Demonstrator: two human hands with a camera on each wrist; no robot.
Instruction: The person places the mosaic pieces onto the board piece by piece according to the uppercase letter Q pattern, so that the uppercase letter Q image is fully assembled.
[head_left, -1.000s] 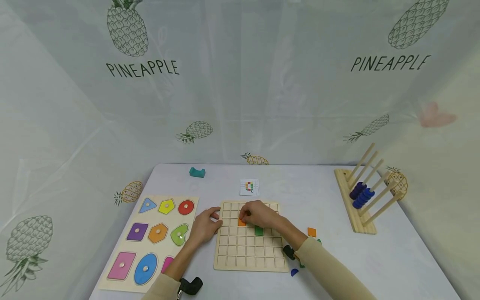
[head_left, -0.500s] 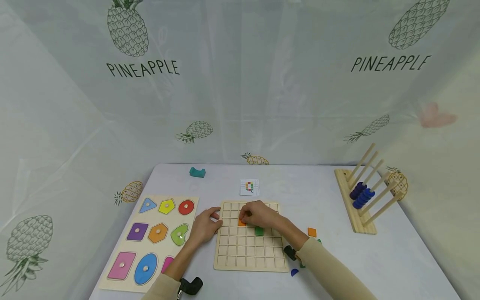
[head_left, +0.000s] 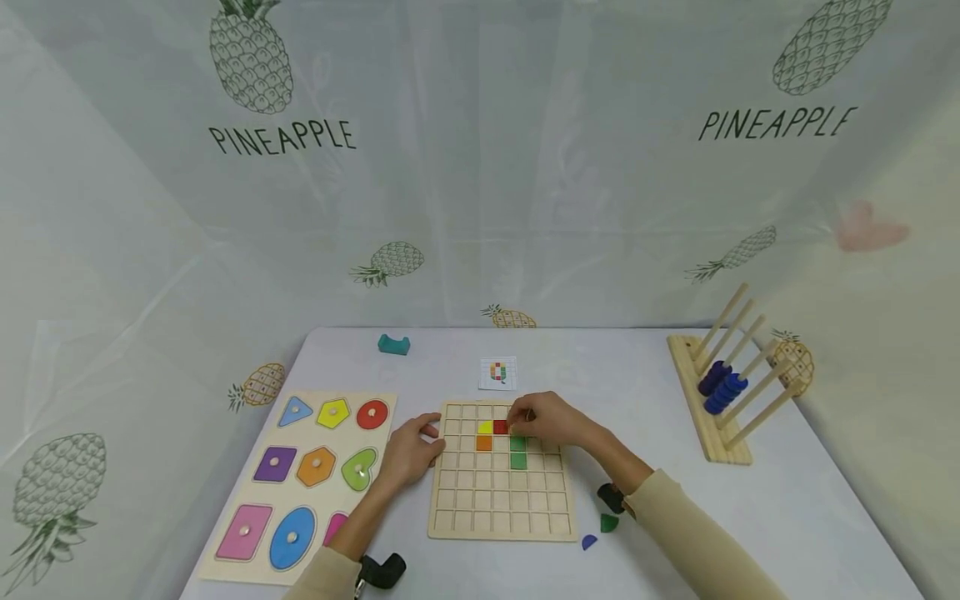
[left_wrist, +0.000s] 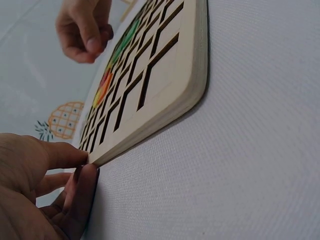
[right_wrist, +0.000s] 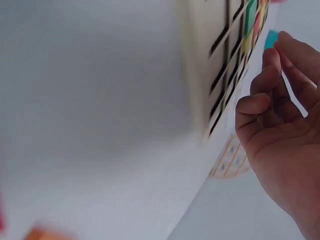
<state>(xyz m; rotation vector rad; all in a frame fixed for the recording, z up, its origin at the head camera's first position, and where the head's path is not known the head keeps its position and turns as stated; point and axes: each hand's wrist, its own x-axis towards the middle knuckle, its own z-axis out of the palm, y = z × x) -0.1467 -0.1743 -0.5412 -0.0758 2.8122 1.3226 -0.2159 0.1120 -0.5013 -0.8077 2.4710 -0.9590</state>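
Observation:
A square wooden grid board (head_left: 480,525) lies on the table. Near its upper left side, the fingertips of my left hand (head_left: 408,454) rest at the edge; the left wrist view shows them right at a corner. My right hand (head_left: 551,419) is over the board's upper right, fingers bent and fingertips close together, with no piece visible between them. Set into the grid are a yellow tile (head_left: 485,427), a red tile (head_left: 500,427), an orange tile (head_left: 483,443), a green tile (head_left: 518,444) and a lower green tile (head_left: 518,461). My right hand covers some cells in the head view.
A shape puzzle board (head_left: 303,433) lies left. A pattern card (head_left: 498,374) and a teal block (head_left: 393,345) are behind; a wooden peg stand (head_left: 708,404) with blue and purple rings is right. A green piece (head_left: 609,522) and a blue piece (head_left: 589,542) lie near the right forearm.
My right hand has moved right across the board from the orange tile, so the yellow, red and upper green tiles now show. My left hand stays at the board's edge.

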